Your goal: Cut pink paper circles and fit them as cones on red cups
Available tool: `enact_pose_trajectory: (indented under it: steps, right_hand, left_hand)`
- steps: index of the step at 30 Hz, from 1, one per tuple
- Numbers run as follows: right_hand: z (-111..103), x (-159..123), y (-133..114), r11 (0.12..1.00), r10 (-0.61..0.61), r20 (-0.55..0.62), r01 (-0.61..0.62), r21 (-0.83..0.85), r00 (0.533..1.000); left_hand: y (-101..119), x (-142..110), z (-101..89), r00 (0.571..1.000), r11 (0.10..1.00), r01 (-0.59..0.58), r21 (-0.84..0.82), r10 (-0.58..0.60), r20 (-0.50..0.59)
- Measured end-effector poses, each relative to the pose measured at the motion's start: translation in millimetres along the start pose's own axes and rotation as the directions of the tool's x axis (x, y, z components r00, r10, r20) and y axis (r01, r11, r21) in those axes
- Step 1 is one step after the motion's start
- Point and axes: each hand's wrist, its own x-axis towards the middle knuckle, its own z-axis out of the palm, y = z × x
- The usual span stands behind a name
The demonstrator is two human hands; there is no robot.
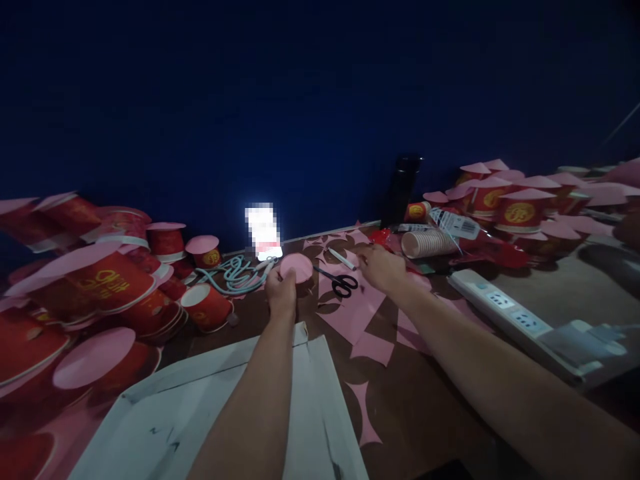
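My left hand [281,290] pinches a round pink paper disc [297,268] by its left edge, thumb on top. Whether a cup sits under the disc is hard to see. My right hand [384,268] lies low over the table with fingers stretched to the left, their tips dim and blurred. Just left of those fingertips is a white pen [342,259]. Black-handled scissors [344,286] rest between my hands on pink paper sheets [350,320] with round cut-outs.
Red paper cups [115,277] with pink discs crowd the left. More topped cups [520,208] stand at right, near a stack of cups [427,245] and a power strip [505,310]. A lit phone [264,230], cable [233,273], black bottle [400,190] and white box [200,407] surround my hands.
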Motion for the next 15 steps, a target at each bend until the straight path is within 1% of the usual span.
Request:
enact_pose_trajectory:
  steps: [3, 4, 8, 12, 15]
  right_hand:
    - [-1.3, 10.1, 20.0, 0.988, 0.145, 0.016, -0.144, -0.062, 0.989]
    - [-0.8, 12.8, 25.3, 0.985, 0.166, 0.035, -0.164, -0.059, 0.986]
    - [5.1, 21.0, 37.6, 0.98, 0.195, 0.038, -0.193, -0.047, 0.98]
    - [11.7, 26.1, 42.8, 0.973, 0.23, 0.054, -0.23, -0.002, 0.972]
    - [11.3, 28.0, 44.5, 0.971, 0.239, 0.052, -0.24, 0.011, 0.97]
  left_hand:
    - [-1.0, 1.4, 0.0, 1.0, 1.0, -0.016, 0.02, 0.016, 0.007]
    - [-1.7, 2.0, 0.0, 1.0, 1.0, -0.015, 0.02, 0.014, 0.008]
    - [-4.6, 3.9, -0.3, 1.0, 0.999, -0.026, 0.02, 0.026, 0.01]
    - [-6.6, 4.5, 0.2, 0.999, 0.999, -0.032, 0.006, 0.032, 0.019]
    - [-7.7, 5.0, 1.3, 0.999, 0.999, -0.047, -0.005, 0.047, 0.017]
